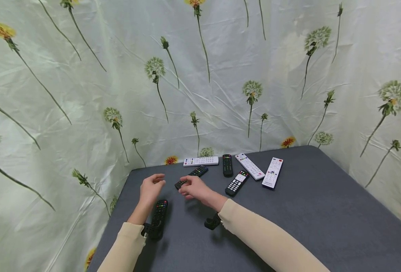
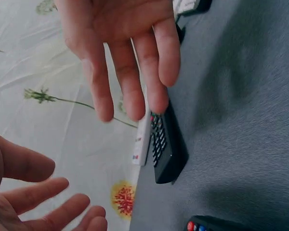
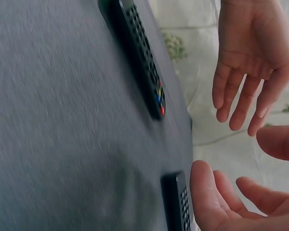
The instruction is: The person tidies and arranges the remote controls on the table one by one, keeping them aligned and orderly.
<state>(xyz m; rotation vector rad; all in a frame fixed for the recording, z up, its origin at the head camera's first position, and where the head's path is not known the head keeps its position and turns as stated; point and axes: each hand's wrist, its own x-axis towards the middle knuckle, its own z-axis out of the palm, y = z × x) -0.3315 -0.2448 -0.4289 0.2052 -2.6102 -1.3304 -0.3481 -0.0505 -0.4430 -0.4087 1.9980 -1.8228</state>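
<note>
My left hand (image 1: 151, 189) is raised over the table's left part, fingers loosely bent, holding nothing. Below it a black remote control (image 1: 159, 213) lies on the table, partly hidden by the wrist. My right hand (image 1: 197, 187) hovers facing it, fingers relaxed and empty. Behind that hand lies another black remote (image 1: 199, 171), partly covered from the head view. In the left wrist view the left hand (image 2: 43, 197) and right hand (image 2: 127, 57) are apart, with the black remote (image 2: 166, 144) beyond. The right wrist view shows both palms with a gap between them.
Along the back lie a white remote (image 1: 200, 161), a black remote (image 1: 227, 166), and two more white remotes, one slanted (image 1: 250, 166) and one (image 1: 273, 173) at the right. A black remote with white buttons (image 1: 237, 183) lies nearer. A flowered curtain (image 1: 220, 105) borders the grey table (image 1: 322, 211).
</note>
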